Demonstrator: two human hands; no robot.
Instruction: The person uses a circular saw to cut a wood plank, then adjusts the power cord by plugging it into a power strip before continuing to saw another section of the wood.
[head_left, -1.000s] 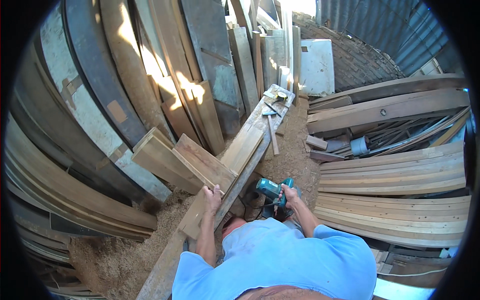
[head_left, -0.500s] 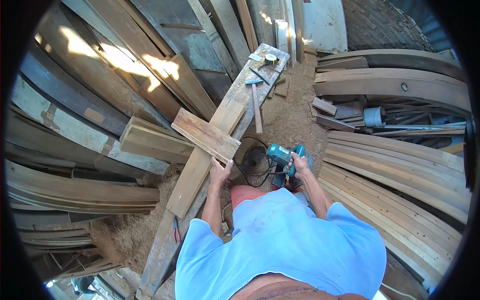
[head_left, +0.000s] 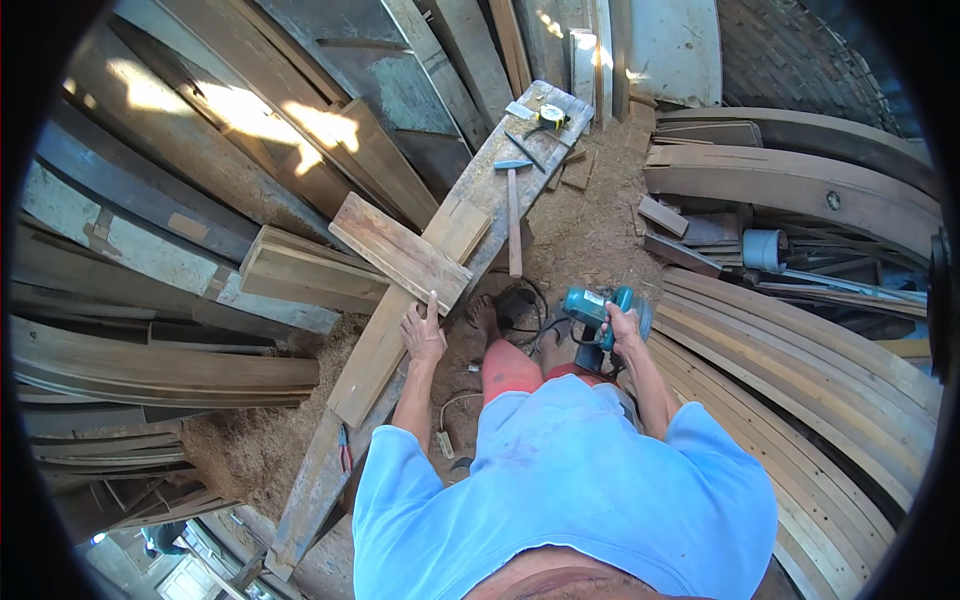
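Note:
My left hand [head_left: 423, 332] rests with its fingers stretched out over a pale long board [head_left: 375, 365]. One fingertip reaches the near edge of a shorter brown plank [head_left: 400, 243], which lies crosswise on that board. Both pieces are on a narrow, worn wooden bench [head_left: 310, 505]. Out to the right, my right hand [head_left: 624, 328] grips the handle of a green circular saw [head_left: 590, 305], held off the bench beside my leg. Its blade is hidden from here. Further up the bench lies a hammer [head_left: 514, 220] with a blue head.
A tape measure [head_left: 551, 115] and a dark flat bar [head_left: 525, 151] lie at the bench's far end; red-handled pliers [head_left: 345, 450] are at its near part. A black cord [head_left: 545, 300] loops near my feet. Stacked timber [head_left: 790, 390] lines the right, leaning boards [head_left: 250, 120] the left. Sawdust [head_left: 270, 440] covers the floor.
My left hand has shifted left from the short plank's end onto the long board, its fingers spreading. My right hand has carried the saw to the right, away from the bench.

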